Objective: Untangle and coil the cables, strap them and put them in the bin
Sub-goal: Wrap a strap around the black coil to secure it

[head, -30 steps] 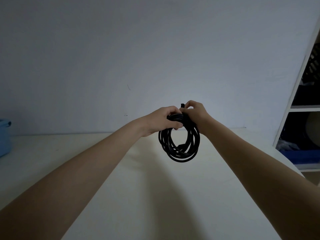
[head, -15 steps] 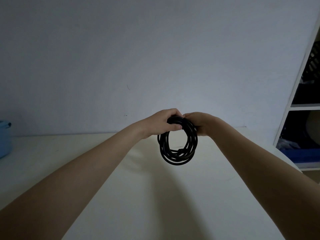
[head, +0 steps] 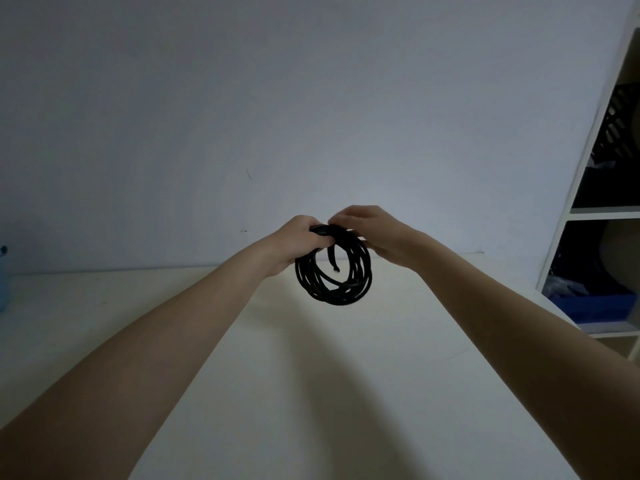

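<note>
We see a smooth pale tabletop [head: 311,393] running back to a plain wall, with wide bare surface below our arms. A white shelf unit [head: 568,216] stands at its right edge. Above the tabletop hangs a round coil of thin black cable [head: 334,271], gripped at its top by our left hand [head: 298,242]. Our right hand [head: 375,233] curls over the coil's top, a short loose end [head: 333,259] dangling inside the loop.

I can't make out whether my right hand [head: 375,233] actually grips the black cable coil [head: 334,270] – its fingertips are blurred – and the blue container [head: 2,282] and shelf unit [head: 602,209] are cut off by the edges.
</note>
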The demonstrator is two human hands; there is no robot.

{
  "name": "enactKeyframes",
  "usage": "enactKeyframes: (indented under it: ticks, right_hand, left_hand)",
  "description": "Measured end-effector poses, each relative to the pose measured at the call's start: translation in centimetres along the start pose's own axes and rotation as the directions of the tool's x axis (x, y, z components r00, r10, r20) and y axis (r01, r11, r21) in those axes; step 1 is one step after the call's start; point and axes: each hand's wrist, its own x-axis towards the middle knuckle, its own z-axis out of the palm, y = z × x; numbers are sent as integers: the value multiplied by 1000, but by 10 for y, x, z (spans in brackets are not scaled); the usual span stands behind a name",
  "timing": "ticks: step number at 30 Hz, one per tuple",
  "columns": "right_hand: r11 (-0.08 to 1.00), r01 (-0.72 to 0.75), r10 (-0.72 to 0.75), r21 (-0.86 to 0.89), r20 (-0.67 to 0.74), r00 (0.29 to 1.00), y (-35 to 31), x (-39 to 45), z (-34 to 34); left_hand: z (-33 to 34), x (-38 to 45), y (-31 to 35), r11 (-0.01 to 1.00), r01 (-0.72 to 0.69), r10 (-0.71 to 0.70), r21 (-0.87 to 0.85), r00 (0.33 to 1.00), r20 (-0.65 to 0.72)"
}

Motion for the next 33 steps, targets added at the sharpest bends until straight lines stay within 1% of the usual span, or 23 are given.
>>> enactKeyframes:
  ticks: [2,4,6,7,10,12,13,14,15,16,17,18,19,21,23,26,29,31,33]
  right_hand:
    - [995,16,-5,-97,111,994,-1,-1,2]
    - [947,77,-22,-312,177,984,1,1,5]
    - [795,162,-44,-585,210,977,3,2,12]
    - [718,199,-63,-667,223,973,6,3,14]
    - [577,274,-152,-770,228,962,16,3,19]
    - [384,268,-266,-884,172,949,20,1,21]
    - [285,257,-331,-923,156,931,20,-1,22]
    - [209,249,-393,-946,152,907,20,-1,23]
    - [155,265,-470,-952,165,867,22,0,23]
    - [135,302,-554,-944,181,813,24,1,24]
    - [166,351,-632,-921,174,755,26,3,24]
    - [242,397,-674,-885,141,725,26,3,24]
    - [332,425,-670,-842,107,734,24,3,24]
    - [482,437,-616,-759,61,786,21,3,23]
    - [565,441,-571,-698,56,819,19,2,22]
    - [598,423,-476,-680,123,871,18,1,23]
    - [641,371,-391,-672,130,911,17,1,26]
    - [610,342,-367,-715,128,921,17,0,28]
    - [516,338,-379,-787,144,914,18,-1,30]
  left_hand:
    - [-2,2,-3,998,43,-44,-43,999,-13]
    - [-3,3,-6,995,76,-77,-68,997,-25]
    - [-5,3,-8,990,105,-109,-92,993,-40]
    - [-6,4,-9,988,116,-120,-99,992,-45]
    - [-6,4,-9,984,127,-134,-121,990,-51]
    - [-6,4,-8,981,138,-149,-133,986,-70]
    - [-7,4,-8,979,149,-161,-140,983,-85]
    - [-7,4,-8,976,159,-174,-148,980,-97]
    - [-7,5,-8,973,165,-183,-159,978,-104]
    - [-8,6,-7,971,167,-187,-171,976,-108]
    - [-8,6,-7,968,168,-190,-185,976,-109]
    - [-9,7,-8,966,168,-191,-195,976,-108]
    - [-10,7,-8,965,170,-193,-199,975,-106]
    - [-11,6,-11,964,177,-200,-197,975,-98]
    - [-10,5,-14,959,189,-211,-210,974,-86]
    - [-10,5,-15,955,202,-226,-219,970,-89]
    - [-11,5,-14,957,203,-229,-207,967,-115]
    - [-11,5,-13,957,200,-229,-212,965,-124]
    - [-12,4,-12,957,201,-229,-207,965,-125]
